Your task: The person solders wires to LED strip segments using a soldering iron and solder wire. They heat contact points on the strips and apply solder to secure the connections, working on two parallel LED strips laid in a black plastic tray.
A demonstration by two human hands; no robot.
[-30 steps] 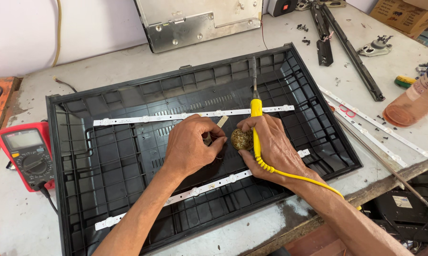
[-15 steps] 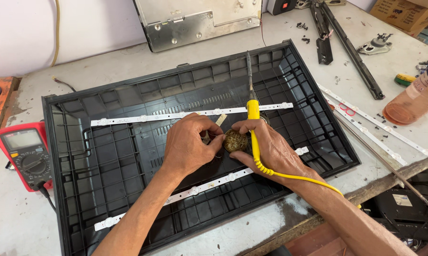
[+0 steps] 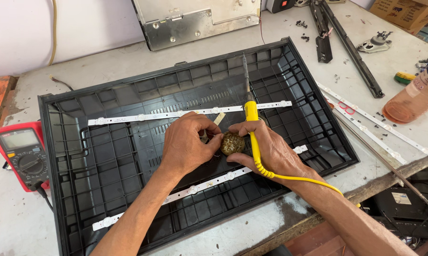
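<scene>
Grey bench, cluttered: we're working over a black ribbed panel lying flat, two white LED strips running across it. Our left hand and right hand are meeting mid-panel, between the strips, both pinching a round brownish lump. Right hand is also gripping a yellow soldering iron, tip pointing away from us, coiled cord trailing over the wrist. Red multimeter is sitting left of the panel, metal chassis behind it, orange bottle far right.
</scene>
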